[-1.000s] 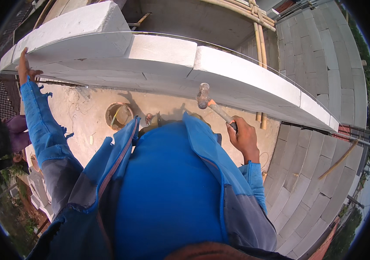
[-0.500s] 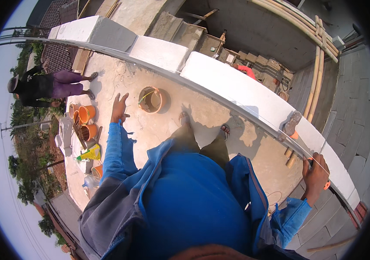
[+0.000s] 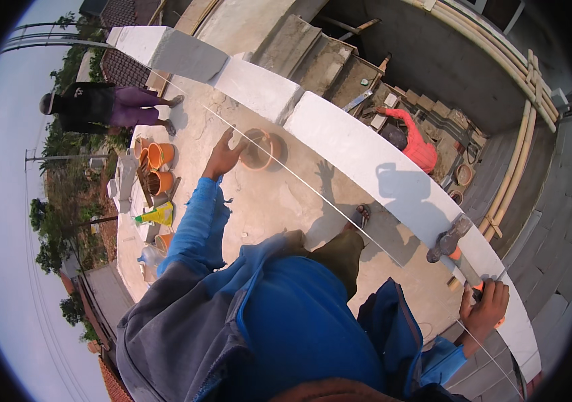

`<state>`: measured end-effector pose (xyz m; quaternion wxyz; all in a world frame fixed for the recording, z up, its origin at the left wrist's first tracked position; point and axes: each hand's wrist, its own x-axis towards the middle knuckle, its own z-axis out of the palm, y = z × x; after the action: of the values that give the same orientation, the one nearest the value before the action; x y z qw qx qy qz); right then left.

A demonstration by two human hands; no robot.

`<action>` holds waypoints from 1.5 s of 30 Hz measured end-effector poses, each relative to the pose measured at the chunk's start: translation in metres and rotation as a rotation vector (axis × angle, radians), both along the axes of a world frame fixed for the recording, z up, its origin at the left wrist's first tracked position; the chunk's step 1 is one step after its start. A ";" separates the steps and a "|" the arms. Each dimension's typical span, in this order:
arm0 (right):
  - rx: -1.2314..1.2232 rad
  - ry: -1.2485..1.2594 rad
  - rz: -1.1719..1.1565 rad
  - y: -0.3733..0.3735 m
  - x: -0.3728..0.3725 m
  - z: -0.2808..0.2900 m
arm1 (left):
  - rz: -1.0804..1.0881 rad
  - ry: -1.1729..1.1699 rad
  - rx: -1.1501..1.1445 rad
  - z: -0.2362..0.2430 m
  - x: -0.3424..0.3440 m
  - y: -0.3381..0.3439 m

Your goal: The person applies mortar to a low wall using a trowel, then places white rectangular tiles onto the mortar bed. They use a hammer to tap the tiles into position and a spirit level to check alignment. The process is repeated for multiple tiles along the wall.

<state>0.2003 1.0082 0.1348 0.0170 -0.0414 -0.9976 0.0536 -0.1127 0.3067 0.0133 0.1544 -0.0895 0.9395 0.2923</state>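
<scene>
My right hand (image 3: 486, 308) is closed around the handle of a hammer (image 3: 448, 240) at the lower right. Its grey head lies over the white block wall (image 3: 360, 144), and the handle has orange and black parts. Out over the floor, my left hand (image 3: 224, 155) is empty with fingers spread, near an orange bucket (image 3: 260, 149). A thin white line (image 3: 303, 179) runs diagonally past my left fingertips across the floor. Whether the hand touches it, I cannot tell. Another stretch of line passes beside my right wrist.
Several orange buckets (image 3: 160, 155) and a yellow-green bag (image 3: 157, 215) stand at the left. A person in purple trousers (image 3: 133, 106) stands beyond them. Below the wall, a person in a red top (image 3: 421, 149) bends near steps. Bamboo poles (image 3: 510, 171) rise at the right.
My view has shifted, bringing the person in red further into sight. The hammer head has come nearer my body. A grey strip along the wall's near edge no longer shows; the white line does.
</scene>
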 end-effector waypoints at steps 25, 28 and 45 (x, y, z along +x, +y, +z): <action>0.179 0.016 -0.125 0.082 0.062 -0.004 | -0.027 -0.404 -0.155 -0.115 0.125 -0.051; 0.137 0.066 -0.145 0.076 0.069 -0.013 | -0.049 -0.295 -0.128 -0.089 0.102 0.000; 0.267 0.194 -0.194 0.076 0.090 -0.045 | 0.201 -0.202 -0.053 -0.070 0.102 -0.067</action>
<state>0.2906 1.0846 0.0894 0.1237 -0.1294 -0.9808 -0.0773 -0.0102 0.2395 -0.0570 0.2160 -0.2161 0.9129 0.2708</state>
